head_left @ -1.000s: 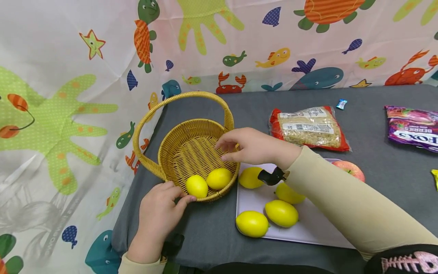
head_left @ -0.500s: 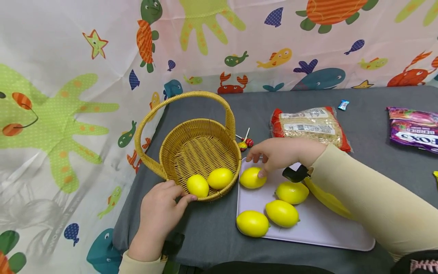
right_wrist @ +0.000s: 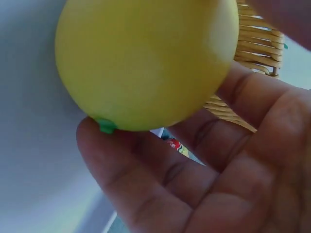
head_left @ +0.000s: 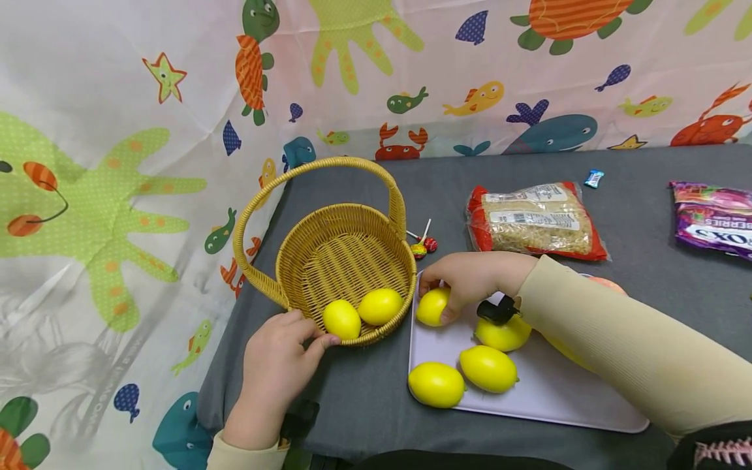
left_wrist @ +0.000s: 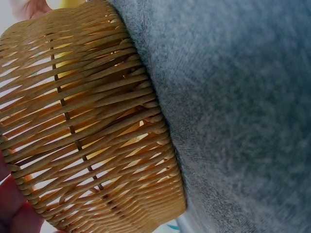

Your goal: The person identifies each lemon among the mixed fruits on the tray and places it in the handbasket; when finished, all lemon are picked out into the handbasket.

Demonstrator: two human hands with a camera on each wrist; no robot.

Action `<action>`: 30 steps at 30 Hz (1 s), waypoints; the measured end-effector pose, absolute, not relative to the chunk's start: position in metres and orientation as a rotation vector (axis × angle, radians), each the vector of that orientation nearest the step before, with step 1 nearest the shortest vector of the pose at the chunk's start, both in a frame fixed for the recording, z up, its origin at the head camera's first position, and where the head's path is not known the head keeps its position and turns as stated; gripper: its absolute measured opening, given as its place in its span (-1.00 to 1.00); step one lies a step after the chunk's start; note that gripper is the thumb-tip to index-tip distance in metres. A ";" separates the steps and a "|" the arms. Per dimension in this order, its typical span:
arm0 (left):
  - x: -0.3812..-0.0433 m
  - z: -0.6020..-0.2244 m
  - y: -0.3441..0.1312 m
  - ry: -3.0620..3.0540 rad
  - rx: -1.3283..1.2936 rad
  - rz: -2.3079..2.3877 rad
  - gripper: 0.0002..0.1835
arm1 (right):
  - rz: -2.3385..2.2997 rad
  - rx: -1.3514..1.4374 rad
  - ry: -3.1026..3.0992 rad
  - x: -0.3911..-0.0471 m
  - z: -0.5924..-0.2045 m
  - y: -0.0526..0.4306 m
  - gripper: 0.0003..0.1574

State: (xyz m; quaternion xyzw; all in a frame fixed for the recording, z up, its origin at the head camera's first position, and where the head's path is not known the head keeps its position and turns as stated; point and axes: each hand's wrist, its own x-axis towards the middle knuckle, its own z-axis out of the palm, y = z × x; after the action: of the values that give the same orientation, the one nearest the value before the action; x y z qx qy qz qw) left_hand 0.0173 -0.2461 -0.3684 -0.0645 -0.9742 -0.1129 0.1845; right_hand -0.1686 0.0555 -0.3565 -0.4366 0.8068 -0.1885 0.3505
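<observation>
The right grip (head_left: 470, 282) has come down and round the lemon (head_left: 432, 308) since half a second ago, when its fingers hung over the fruit's upper side and the thumb only reached its edge. The left grip (head_left: 279, 356) has kept its place, thumb and fingers pinching the near-left rim of the basket (head_left: 346, 258).

The right grip is now spread just as wide as the lemon, fingers curled over the far side, thumb on the near side. The lemon lies at the left end of that grip, above the corner of the tray (head_left: 552, 399); whether it touches the tray is hidden. In the right wrist view its green tip sits against a fingertip, but the hand covers too much to tell the long axis surely.

The relation that seems to matter most is that the basket stands directly left of the right grip, just beyond the tray's edge. Of the two, the right grip is the nearer to the lemon.

Two lemons (head_left: 361, 313) lie in the basket, up and to the right of the left grip. Below the right grip, three more lemons (head_left: 489, 369) lie on the tray; the lollipops (head_left: 424, 247) lie on the bench (head_left: 364, 405), beyond it to the left.
</observation>
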 end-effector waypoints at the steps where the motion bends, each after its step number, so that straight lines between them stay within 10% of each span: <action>1: 0.018 -0.369 -0.246 -2.745 -0.180 -0.320 -0.69 | -0.485 -1.132 2.095 -0.169 -0.356 0.056 -0.53; 16: 0.018 -0.369 -0.248 -2.738 -0.190 -0.326 -0.69 | -0.652 -1.146 2.090 -0.186 -0.294 0.047 -0.47; 30: 0.018 -0.369 -0.249 -2.734 -0.204 -0.331 -0.69 | -0.569 -1.189 2.200 -0.183 -0.311 -0.038 -0.51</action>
State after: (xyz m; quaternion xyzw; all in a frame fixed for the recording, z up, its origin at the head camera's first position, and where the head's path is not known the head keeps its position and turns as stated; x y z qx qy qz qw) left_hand 0.0183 -0.2491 -0.3689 -0.0726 -0.9722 -0.1177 0.1891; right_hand -0.1830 -0.0382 -0.3106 -0.4443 0.8224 -0.2128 0.2845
